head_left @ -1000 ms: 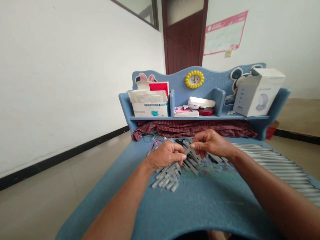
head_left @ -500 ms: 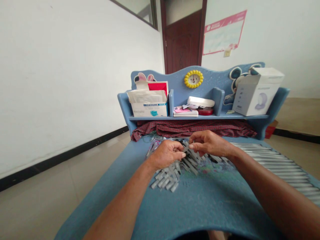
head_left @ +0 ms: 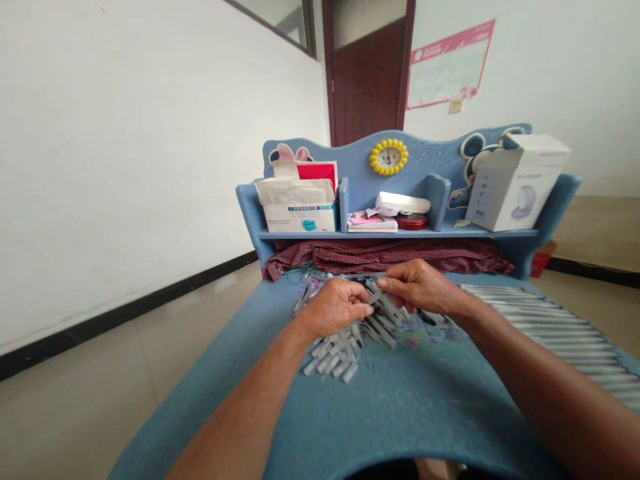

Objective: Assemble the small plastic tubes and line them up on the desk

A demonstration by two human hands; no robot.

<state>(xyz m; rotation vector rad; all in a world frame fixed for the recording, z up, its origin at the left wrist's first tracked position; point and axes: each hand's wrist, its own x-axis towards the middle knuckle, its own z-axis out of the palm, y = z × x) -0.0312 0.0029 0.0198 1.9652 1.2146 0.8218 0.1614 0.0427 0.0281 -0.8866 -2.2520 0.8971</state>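
Fingers (head_left: 361, 311) at grey piece (head_left: 375, 298), diagonal, rightward-rising

The right hand (head_left: 417, 287) has raised its thumb (head_left: 391, 286)

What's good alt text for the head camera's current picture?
A person's bare left hand and right hand are close together over a heap of slim grey-and-black pieces on a blue table. Long thin grey rods lie in a row at right; behind rises a blue shelf with a yellow flower-shaped dial.
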